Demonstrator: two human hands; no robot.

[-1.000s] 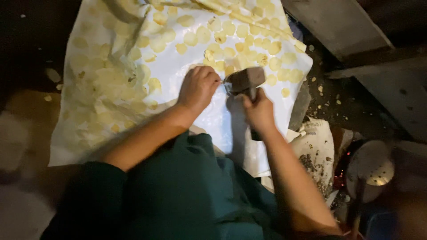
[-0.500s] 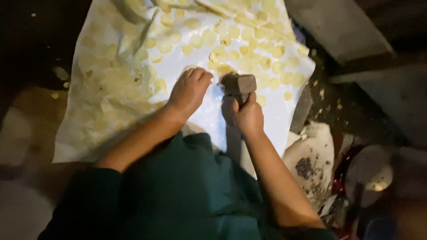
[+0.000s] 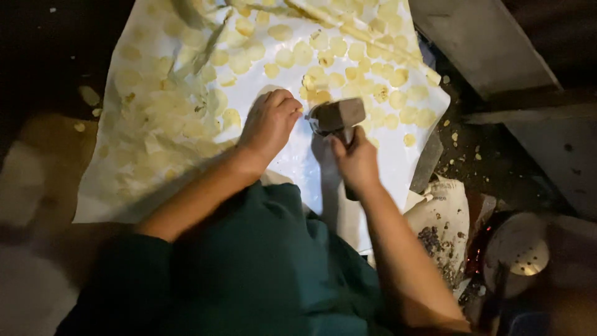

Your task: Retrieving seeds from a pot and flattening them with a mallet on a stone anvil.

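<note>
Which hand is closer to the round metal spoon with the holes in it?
The right hand. It grips the hammer and lies left of and above the perforated metal spoon. The left hand rests on the white sheet, farther left still.

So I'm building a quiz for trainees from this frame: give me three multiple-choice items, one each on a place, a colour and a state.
1. Where do the pale yellow discs lie?
A. on the white sheet
B. in a bowl
C. on a shelf

2. What colour is the person's garment?
A. red
B. dark green
C. white

3. What is the right hand doing?
A. resting open
B. gripping the hammer
C. holding a cup

Answers: 1 A, the discs are spread across the sheet; 2 B, the cloth at the bottom is dark green; 3 B, its fingers wrap the handle below the blocky head, beside the left hand.
</note>
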